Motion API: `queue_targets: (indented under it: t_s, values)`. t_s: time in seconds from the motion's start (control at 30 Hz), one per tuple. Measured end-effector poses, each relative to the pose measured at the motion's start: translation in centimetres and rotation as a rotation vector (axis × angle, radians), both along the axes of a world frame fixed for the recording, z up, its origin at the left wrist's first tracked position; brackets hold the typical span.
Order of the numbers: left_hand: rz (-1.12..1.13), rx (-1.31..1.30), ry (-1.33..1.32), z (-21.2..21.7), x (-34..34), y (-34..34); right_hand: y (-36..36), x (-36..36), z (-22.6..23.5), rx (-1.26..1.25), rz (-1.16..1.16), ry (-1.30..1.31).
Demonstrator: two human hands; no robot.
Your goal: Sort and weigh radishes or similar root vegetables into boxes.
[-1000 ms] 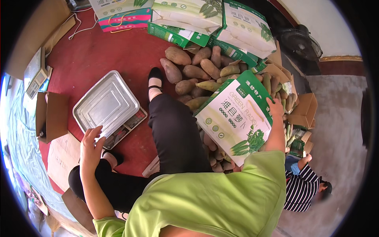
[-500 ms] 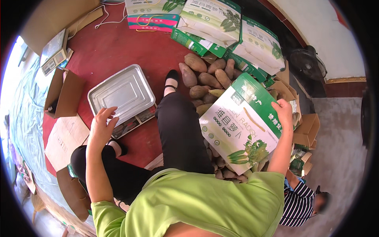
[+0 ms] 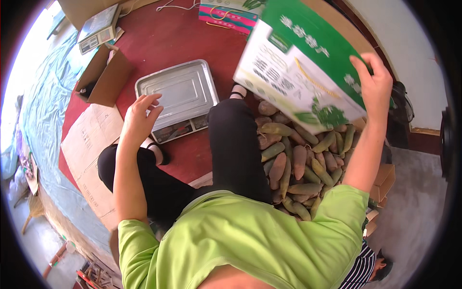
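Head view, looking straight down over a green-shirted person seated on a red floor (image 3: 192,43). The right hand (image 3: 373,79) is raised, its grip closed on the edge of a green-and-white box (image 3: 298,67), fingers wrapped over the near corner. The box hangs tilted in the air, above the far end of a pile of tubers (image 3: 301,166) that lies on the floor just right of the person's black-trousered leg (image 3: 236,144). The tubers are long, brownish and greenish, heaped touching one another.

The left hand (image 3: 139,118) is held open, fingers spread, grasping nothing. It hovers just beside the near left corner of a scale (image 3: 178,98), whose flat metal tray faces up and carries nothing; whether the fingertips touch it I cannot tell. The scale sits on the floor between the two legs, its display strip toward the person.

Left of it, an open brown carton (image 3: 103,77) stands on the floor, and a flattened cardboard sheet (image 3: 89,144) lies nearer, partly under the left knee. A second, smaller scale (image 3: 98,29) rests at the top left. A pink-and-blue striped box (image 3: 226,10) lies at the top edge. Bottom right, another person's striped sleeve (image 3: 358,269) shows.
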State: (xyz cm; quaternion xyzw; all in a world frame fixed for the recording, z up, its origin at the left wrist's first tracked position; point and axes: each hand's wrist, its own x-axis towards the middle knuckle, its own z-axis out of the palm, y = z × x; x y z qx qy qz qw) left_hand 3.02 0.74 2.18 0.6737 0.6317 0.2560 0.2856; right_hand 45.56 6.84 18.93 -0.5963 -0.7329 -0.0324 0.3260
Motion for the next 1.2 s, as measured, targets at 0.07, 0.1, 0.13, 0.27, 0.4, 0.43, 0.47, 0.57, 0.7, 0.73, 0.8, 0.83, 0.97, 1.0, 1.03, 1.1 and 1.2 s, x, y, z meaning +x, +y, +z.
queue_targets:
  t_s: [0.07, 0.1, 0.13, 0.27, 0.4, 0.43, 0.47, 0.57, 0.7, 0.73, 0.8, 0.83, 0.97, 1.0, 1.03, 1.1, 1.2]
  values:
    - [0.023, 0.002, -0.004, -0.1, -0.5, 0.0, 2.2, -2.5, -0.9, 0.119, 0.12, 0.052]
    - [0.023, 0.004, -0.003, 0.0, -0.7, 0.0, 3.3, -3.8, -1.5, 0.149, 0.154, 0.061]
    - [0.04, -0.014, -0.002, 0.0, -0.8, -0.1, 4.5, -5.2, -2.4, 0.198, 0.203, 0.064]
    - [0.072, 0.011, 0.028, -0.4, -1.1, -0.1, 5.7, -13.2, -5.1, 0.207, 0.428, 0.176]
    - [0.058, 0.056, 0.086, -0.3, -0.6, 0.1, 6.7, -19.2, -10.7, 0.174, 0.582, 0.186]
    - [0.05, 0.055, 0.086, -0.3, -0.5, -0.1, 5.9, -20.5, -11.4, 0.154, 0.59, 0.128]
    - [0.048, 0.078, 0.099, -0.3, -0.4, -0.1, 5.8, -21.6, -13.0, 0.105, 0.612, 0.085]
    - [0.032, 0.142, 0.13, -0.7, -0.7, -0.1, 4.8, -24.2, -15.6, 0.001, 0.686, 0.094]
    - [0.042, 0.068, 0.04, -0.7, -0.5, 0.0, 4.9, -23.8, -15.7, 0.03, 0.682, 0.081]
    - [0.055, 0.074, 0.032, -0.5, -0.4, 0.1, 5.2, -23.1, -15.6, 0.061, 0.673, 0.102]
    - [0.069, 0.083, 0.021, -0.4, -0.3, 0.0, 5.5, -21.3, -15.2, 0.082, 0.623, 0.166]
    - [0.048, 0.067, 0.032, 0.0, -0.3, 0.0, 6.2, -20.1, -15.5, 0.126, 0.633, 0.208]
    - [-0.031, 0.049, 0.033, -0.3, 0.1, -0.1, 7.9, -13.9, -18.4, 0.132, 0.369, 0.367]
    - [-0.06, 0.045, 0.044, -0.6, 0.0, -0.2, 8.3, -12.4, -19.4, -0.022, 0.315, 0.513]
    - [-0.099, 0.029, 0.081, -0.7, 0.2, -0.1, 8.7, -10.3, -20.3, -0.175, 0.255, 0.651]
    - [-0.151, -0.082, 0.093, -0.4, 1.4, -0.1, 10.2, -5.5, -23.2, -0.204, 0.124, 0.755]
    - [-0.252, -0.174, 0.057, -0.8, 2.5, 0.1, 11.9, 1.4, -28.2, -0.359, -0.201, 0.883]
